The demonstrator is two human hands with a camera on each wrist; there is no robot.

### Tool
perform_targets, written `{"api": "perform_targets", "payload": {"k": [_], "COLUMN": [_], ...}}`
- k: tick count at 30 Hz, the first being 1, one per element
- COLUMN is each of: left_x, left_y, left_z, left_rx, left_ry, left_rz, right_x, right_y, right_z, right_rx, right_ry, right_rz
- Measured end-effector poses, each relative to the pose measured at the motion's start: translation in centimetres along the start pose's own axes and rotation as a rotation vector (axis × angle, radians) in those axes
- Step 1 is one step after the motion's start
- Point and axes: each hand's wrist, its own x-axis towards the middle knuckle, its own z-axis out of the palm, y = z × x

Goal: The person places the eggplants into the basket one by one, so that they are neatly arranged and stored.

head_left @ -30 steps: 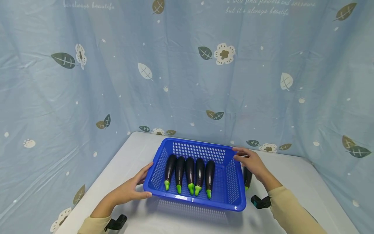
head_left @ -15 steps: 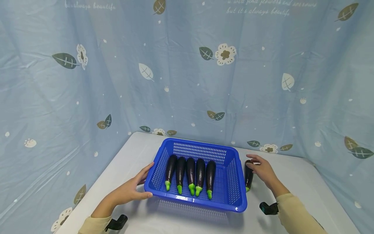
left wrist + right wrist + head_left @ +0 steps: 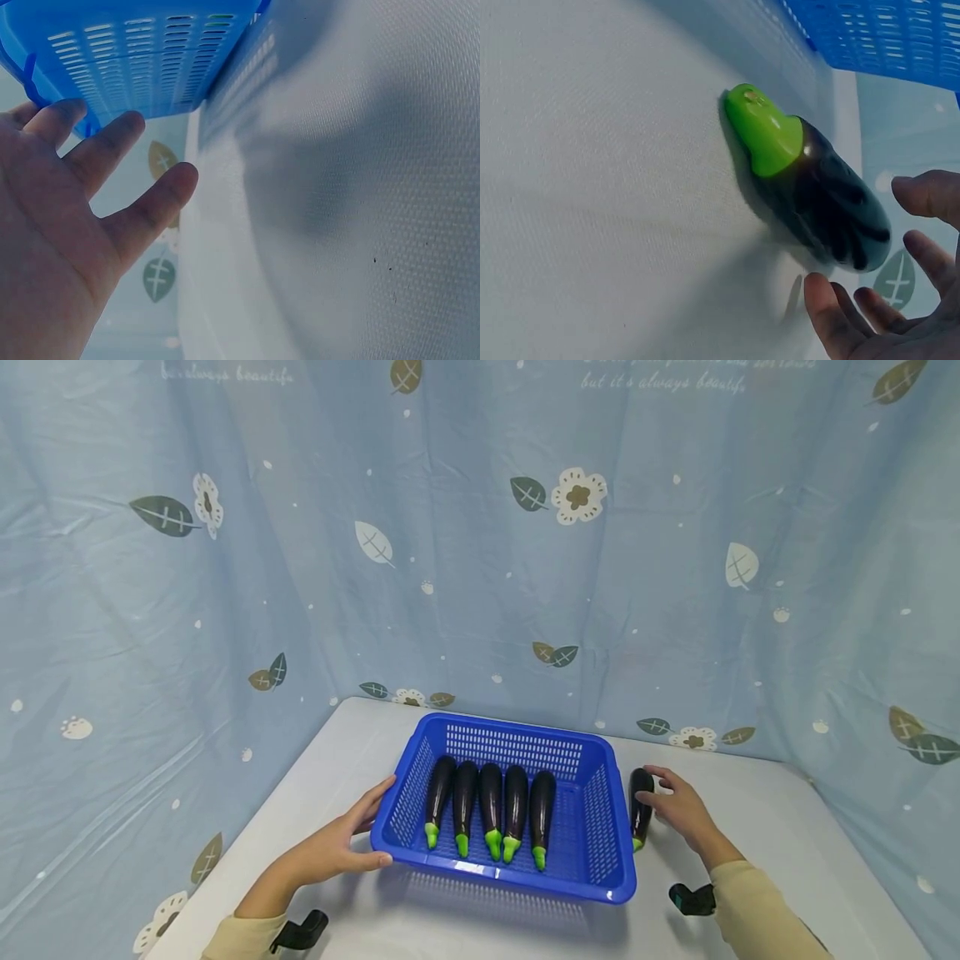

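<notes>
A blue perforated plastic basket [image 3: 585, 827] holds several dark purple eggplants [image 3: 491, 802] with green stem ends, lying side by side. My left hand [image 3: 333, 852] is at its left end, thumb by the near corner and fingertips on the side; the left wrist view shows these fingers [image 3: 112, 146] spread and nearly straight against the basket wall. Another eggplant [image 3: 829, 199] lies on the table just right of the basket, its green end toward me. Over its far end is my right hand [image 3: 684, 810], thumb and fingers apart around it without gripping.
The table has a white cover [image 3: 765, 827], with a blue leaf-and-flower curtain [image 3: 480, 568] hanging behind and at both sides. A black wrist camera [image 3: 300, 932] sits on the left wrist, another [image 3: 692, 900] on the right.
My right hand has left the basket's right rim and moved right and toward me, down to the lone eggplant. The left hand and the basket have stayed in place.
</notes>
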Motion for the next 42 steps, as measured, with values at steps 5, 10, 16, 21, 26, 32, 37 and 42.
{"api": "perform_targets", "payload": {"k": [5, 10, 16, 21, 26, 32, 37, 42], "left_x": [0.0, 0.0, 0.0, 0.0, 0.0, -0.1, -0.1, -0.1], "left_y": [0.0, 0.0, 0.0, -0.2, -0.3, -0.1, 0.0, -0.1], "left_z": [0.0, 0.0, 0.0, 0.0, 0.0, 0.0, 0.0, 0.1], "left_rx": [0.001, -0.001, -0.006, -0.002, -0.001, -0.009, -0.003, 0.004], "left_ry": [0.002, 0.0, -0.001, 0.0, 0.002, 0.002, 0.007, 0.011], "left_rz": [-0.004, -0.005, -0.002, 0.005, 0.008, 0.004, -0.005, 0.0], "right_x": [0.3, 0.3, 0.4, 0.1, -0.2, -0.3, -0.4, -0.7], "right_y": [0.2, 0.2, 0.3, 0.2, 0.2, 0.4, 0.4, 0.0], "right_z": [0.4, 0.7, 1.0, 0.7, 0.5, 0.4, 0.3, 0.1], "right_rx": [-0.005, -0.031, -0.019, -0.032, -0.047, -0.059, -0.062, -0.073], "right_ry": [-0.01, -0.004, 0.005, 0.013, 0.016, 0.028, 0.036, 0.054], "right_rz": [0.007, 0.004, 0.02, 0.028, 0.037, 0.052, 0.034, 0.007]}}
